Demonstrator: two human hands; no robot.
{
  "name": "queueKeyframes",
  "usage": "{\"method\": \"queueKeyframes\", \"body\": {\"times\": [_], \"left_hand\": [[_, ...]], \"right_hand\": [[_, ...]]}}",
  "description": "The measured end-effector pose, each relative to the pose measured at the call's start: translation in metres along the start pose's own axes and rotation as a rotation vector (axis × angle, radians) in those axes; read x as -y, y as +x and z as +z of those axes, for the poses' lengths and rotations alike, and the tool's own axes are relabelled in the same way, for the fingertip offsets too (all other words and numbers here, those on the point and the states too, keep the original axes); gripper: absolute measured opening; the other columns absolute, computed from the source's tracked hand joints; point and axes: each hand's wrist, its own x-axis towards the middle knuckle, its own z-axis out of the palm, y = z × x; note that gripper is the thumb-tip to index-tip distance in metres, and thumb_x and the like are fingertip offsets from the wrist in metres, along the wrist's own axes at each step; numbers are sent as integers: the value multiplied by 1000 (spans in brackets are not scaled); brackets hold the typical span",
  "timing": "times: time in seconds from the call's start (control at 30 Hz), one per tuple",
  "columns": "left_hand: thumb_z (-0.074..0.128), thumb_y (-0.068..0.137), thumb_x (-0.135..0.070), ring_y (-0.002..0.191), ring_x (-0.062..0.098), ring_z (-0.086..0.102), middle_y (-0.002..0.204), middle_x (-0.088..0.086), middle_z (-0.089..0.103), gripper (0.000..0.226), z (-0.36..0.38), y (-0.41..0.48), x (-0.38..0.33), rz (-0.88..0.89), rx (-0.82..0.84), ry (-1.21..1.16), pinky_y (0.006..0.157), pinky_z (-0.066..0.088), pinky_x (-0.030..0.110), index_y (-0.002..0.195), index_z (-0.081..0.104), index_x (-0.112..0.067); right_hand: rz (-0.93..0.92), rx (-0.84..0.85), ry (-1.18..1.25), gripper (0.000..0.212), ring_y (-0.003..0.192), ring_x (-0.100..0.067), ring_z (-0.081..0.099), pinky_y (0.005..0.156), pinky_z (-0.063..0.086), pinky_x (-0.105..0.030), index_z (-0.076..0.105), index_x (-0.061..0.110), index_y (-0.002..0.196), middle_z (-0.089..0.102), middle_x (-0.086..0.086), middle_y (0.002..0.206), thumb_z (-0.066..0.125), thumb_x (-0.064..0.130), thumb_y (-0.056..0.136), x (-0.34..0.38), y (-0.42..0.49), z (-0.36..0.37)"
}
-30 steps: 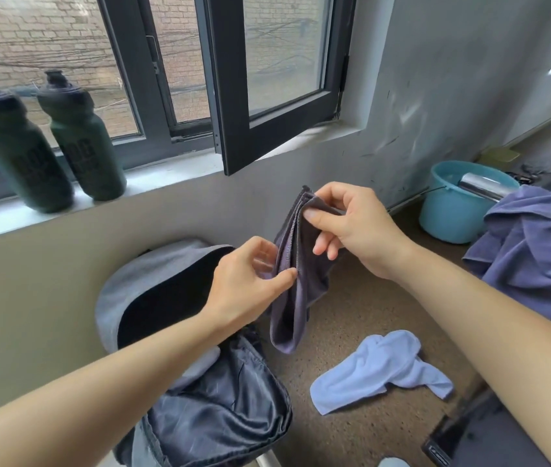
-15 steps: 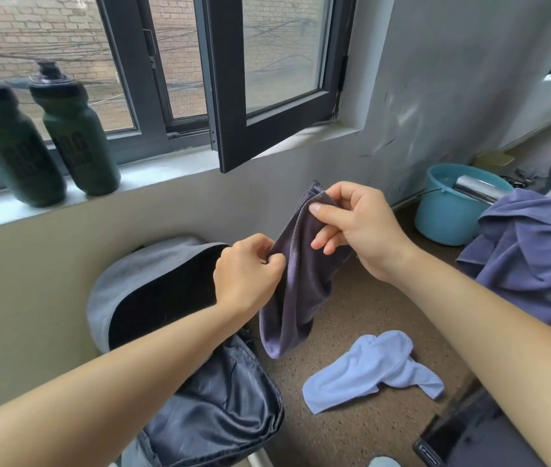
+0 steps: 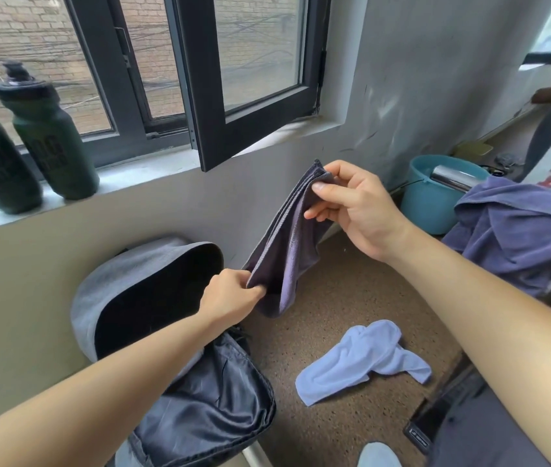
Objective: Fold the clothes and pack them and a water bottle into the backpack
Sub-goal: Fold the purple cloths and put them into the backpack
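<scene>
The left hand (image 3: 230,295) and right hand (image 3: 355,210) pinch the cloth (image 3: 289,261); the left arm (image 3: 116,382) hides part of the backpack (image 3: 132,264) at 7 o'clock.

Backpack (image 3: 126,274): grey shell, dark lining, unzipped, with the front flap open on the floor. Dark purple-grey cloth (image 3: 287,251): folded in layers, held in the air just above and right of the backpack. The right hand (image 3: 358,210) pinches its top corner, and the left hand (image 3: 230,298) pinches its lower edge. Light blue cloth (image 3: 358,362): crumpled on the floor right of the backpack. 2 dark green water bottles (image 3: 55,136): upright on the sill, above and left of the backpack.
</scene>
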Motion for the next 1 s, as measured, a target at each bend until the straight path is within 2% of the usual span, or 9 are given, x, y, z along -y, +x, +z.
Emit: {"method": "queueKeyframes", "body": {"times": [0.13,0.27,0.33,0.4,0.53,0.67,0.8,0.9,1.0], "left_hand": [[62,91,-30,69,15,65,62,-9,63,33,6,0,-4,-37,-2,22,61,45,26,59,56,-27],[56,78,-21,77,21,73,67,-3,73,18,0,3,7,-78,66,-2,77,59,36,71,71,-27],[51,68,-17,70,20,73,61,-4,71,26,-4,8,15,-100,82,-54,72,61,36,74,75,-26],[50,71,-4,56,19,60,51,-3,60,33,-5,13,21,-152,101,-160,55,52,27,74,78,-20],[53,75,8,61,15,56,65,0,66,42,-7,19,31,-244,132,-271,52,47,22,80,82,-22],[72,67,-6,65,12,64,66,-11,70,29,-12,17,39,-149,58,-75,62,48,22,80,80,-30],[68,66,-14,78,16,69,74,-12,72,25,-19,17,39,32,2,143,72,56,31,74,71,-37],[61,65,-14,75,20,70,78,-8,74,34,-29,20,43,196,129,10,73,55,33,82,70,-42],[54,65,-6,71,29,67,81,10,76,39,-37,16,40,285,204,-270,69,53,34,94,68,-28]], "right_hand": [[-14,40,-3,12,66,-23,69,65,50,-26,61,12,91,70,-8,87,59,2,96,0,0,-4],[-15,-70,-78,15,65,-22,69,63,49,-25,63,12,89,70,-8,85,60,0,96,-4,4,-18],[0,-140,-139,16,65,-22,70,63,50,-25,63,12,87,69,-9,84,60,-1,95,-10,6,-29],[25,-187,-188,18,66,-23,70,63,50,-25,64,15,84,70,-7,83,60,1,95,-18,10,-39],[93,-220,-231,19,69,-25,72,63,50,-26,64,15,82,71,-6,83,60,1,94,-29,13,-49],[112,-242,-243,17,67,-20,73,57,48,-22,64,16,85,70,-2,84,61,3,96,-37,17,-50],[125,-384,-428,16,61,-10,63,60,44,-23,62,22,84,66,4,79,68,12,95,-49,21,-58],[142,-525,-581,16,83,-17,63,72,51,-30,62,24,79,70,2,87,72,23,91,-58,24,-72],[177,-598,-713,19,95,-26,67,90,54,-47,62,28,78,72,5,85,68,46,78,-65,27,-86]]}}
